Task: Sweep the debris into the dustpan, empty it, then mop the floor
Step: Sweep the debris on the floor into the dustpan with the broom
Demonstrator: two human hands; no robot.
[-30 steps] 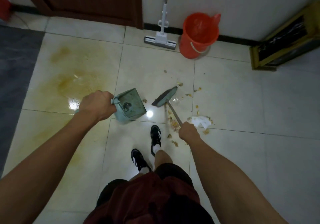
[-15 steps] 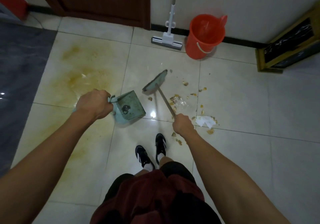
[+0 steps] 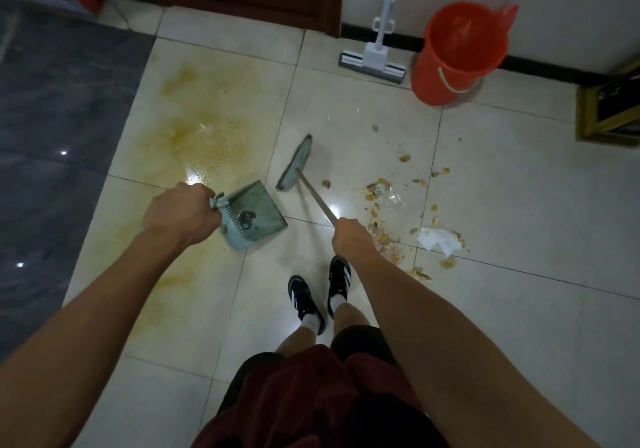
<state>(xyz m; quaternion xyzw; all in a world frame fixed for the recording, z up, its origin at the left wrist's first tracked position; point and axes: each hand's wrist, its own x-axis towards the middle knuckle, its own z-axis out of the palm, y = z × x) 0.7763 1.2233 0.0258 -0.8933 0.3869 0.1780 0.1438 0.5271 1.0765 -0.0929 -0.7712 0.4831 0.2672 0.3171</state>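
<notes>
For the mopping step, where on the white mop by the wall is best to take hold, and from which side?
Grip the mop by its upright white handle, above the bracket, coming from the open floor side. The shaft leans against the wall behind it, the orange bucket crowds its right, and the flat head lies on the tiles, so a front or front-left approach looks clearest.

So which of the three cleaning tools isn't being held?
The white mop, leaning on the wall beside the orange bucket. The left hand holds the dustpan, the right hand the broom.
</notes>
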